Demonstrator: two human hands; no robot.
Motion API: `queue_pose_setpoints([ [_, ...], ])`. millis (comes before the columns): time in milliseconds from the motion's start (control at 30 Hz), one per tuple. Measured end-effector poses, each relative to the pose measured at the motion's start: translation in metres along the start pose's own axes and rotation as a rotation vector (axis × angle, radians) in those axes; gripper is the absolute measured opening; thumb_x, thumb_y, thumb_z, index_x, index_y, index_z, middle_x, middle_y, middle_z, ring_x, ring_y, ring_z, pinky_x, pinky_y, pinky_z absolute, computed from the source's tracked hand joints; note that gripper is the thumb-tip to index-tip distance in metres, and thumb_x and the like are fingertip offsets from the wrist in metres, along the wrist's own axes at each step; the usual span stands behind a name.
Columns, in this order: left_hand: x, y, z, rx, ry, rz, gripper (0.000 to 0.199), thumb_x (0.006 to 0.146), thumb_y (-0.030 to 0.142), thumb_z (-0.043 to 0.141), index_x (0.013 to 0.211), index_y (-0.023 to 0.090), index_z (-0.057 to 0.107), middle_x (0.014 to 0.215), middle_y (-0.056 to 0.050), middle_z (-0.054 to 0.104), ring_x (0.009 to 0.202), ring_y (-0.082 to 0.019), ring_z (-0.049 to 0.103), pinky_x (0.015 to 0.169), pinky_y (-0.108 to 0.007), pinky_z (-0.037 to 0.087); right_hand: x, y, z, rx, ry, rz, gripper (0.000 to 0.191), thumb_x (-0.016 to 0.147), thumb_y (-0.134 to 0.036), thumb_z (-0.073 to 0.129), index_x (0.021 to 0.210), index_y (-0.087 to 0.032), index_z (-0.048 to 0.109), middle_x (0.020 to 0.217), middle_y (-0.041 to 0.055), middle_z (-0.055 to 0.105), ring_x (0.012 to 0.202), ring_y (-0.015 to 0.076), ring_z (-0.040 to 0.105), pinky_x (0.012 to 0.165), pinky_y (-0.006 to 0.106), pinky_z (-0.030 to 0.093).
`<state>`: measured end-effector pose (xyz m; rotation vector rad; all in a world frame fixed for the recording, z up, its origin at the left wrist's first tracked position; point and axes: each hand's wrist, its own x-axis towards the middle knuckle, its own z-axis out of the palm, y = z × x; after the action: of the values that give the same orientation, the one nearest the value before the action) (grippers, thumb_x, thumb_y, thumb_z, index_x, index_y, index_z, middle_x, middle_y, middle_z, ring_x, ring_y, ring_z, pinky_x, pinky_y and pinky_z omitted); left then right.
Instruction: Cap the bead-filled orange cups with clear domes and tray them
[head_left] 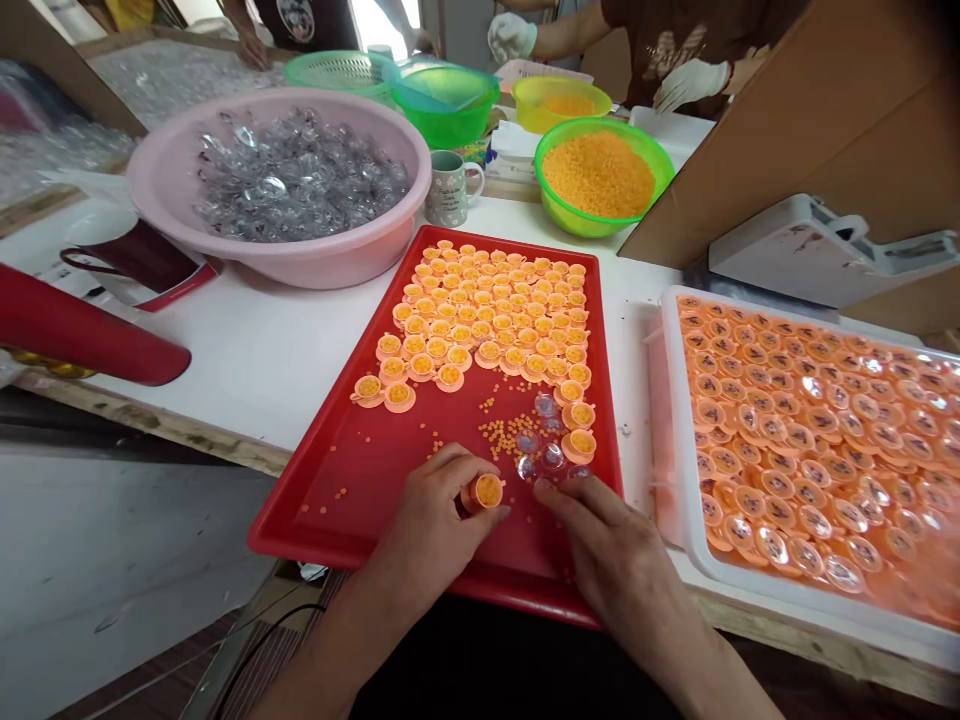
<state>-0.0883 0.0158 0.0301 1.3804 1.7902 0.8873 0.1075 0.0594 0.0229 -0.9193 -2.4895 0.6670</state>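
My left hand [442, 510] is closed around a small orange cup [487, 490] filled with yellow-orange bits, over the near part of a red tray [360, 500]. To its right, the fingers of my right hand [607, 530] touch a group of small clear domed lids [553, 457] on the tray; whether a lid is pinched in them is hard to see. Rows of filled orange cups on saucers [480, 310] cover the tray's far half. Loose orange bits [506, 437] lie scattered beside the lids.
A pink basin [277, 255] of clear lids stands at the back left, near a mug [448, 190]. Behind the tray is a green bowl [600, 170] of orange bits. A white bin [694, 480] of lidded cups stands right. Other people's gloved hands [690, 85] show at the back.
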Motion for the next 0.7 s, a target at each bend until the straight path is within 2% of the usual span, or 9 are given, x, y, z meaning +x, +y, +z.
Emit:
queue_pose_setpoints([
  [133,0.001,-0.002,0.002,-0.009,-0.010,-0.004,0.015,0.072,0.010,0.073,0.083,0.020,0.066,0.084,0.000,0.062,0.078,-0.017,0.060,0.072,-0.028,0.048,-0.003,0.006,-0.006,0.038,0.011,0.037,0.047,0.089,0.002,0.037,0.123,-0.021,0.061,0.105,0.0101,0.063,0.093,0.0198,0.065,0.080,0.032,0.060],
  [200,0.001,-0.002,0.001,-0.014,0.032,-0.018,0.015,0.073,0.013,0.072,0.084,0.020,0.065,0.085,0.000,0.063,0.079,-0.017,0.061,0.072,-0.029,0.048,-0.001,0.006,-0.007,0.047,0.010,0.094,0.041,0.090,0.001,0.039,0.115,-0.021,0.064,0.101,0.0091,0.063,0.089,0.0196,0.065,0.081,0.033,0.059],
  [300,0.002,-0.002,-0.005,-0.090,0.086,-0.111,0.016,0.074,0.019,0.072,0.085,0.021,0.061,0.083,0.001,0.065,0.078,-0.017,0.061,0.070,-0.027,0.048,0.003,0.006,-0.006,0.018,0.033,0.197,0.031,0.089,0.000,0.044,0.102,-0.019,0.066,0.093,0.0081,0.063,0.081,0.0196,0.064,0.076,0.033,0.058],
  [467,0.001,0.004,-0.012,-0.334,0.027,-0.240,0.016,0.077,0.025,0.069,0.090,0.022,0.061,0.081,0.004,0.066,0.071,-0.014,0.061,0.063,-0.023,0.051,0.008,0.003,0.006,-0.156,-0.100,0.120,0.030,0.085,0.001,0.050,0.103,-0.016,0.065,0.098,0.0113,0.064,0.089,0.0266,0.061,0.079,0.042,0.056],
  [600,0.001,0.006,-0.012,-0.463,-0.025,-0.259,0.027,0.076,0.019,0.069,0.103,0.022,0.065,0.095,0.000,0.071,0.088,-0.016,0.065,0.077,-0.025,0.054,0.007,0.009,0.013,-0.227,-0.097,0.078,0.037,0.081,0.007,0.042,0.100,-0.012,0.067,0.085,0.0108,0.064,0.077,0.0260,0.061,0.067,0.039,0.055],
  [700,0.000,0.005,-0.013,-0.568,-0.038,-0.278,0.027,0.080,0.020,0.068,0.107,0.022,0.065,0.103,-0.001,0.071,0.097,-0.017,0.065,0.084,-0.025,0.053,0.007,0.016,0.013,-0.215,-0.091,0.098,0.037,0.081,0.007,0.041,0.098,-0.012,0.067,0.081,0.0088,0.062,0.071,0.0238,0.060,0.063,0.036,0.053],
])
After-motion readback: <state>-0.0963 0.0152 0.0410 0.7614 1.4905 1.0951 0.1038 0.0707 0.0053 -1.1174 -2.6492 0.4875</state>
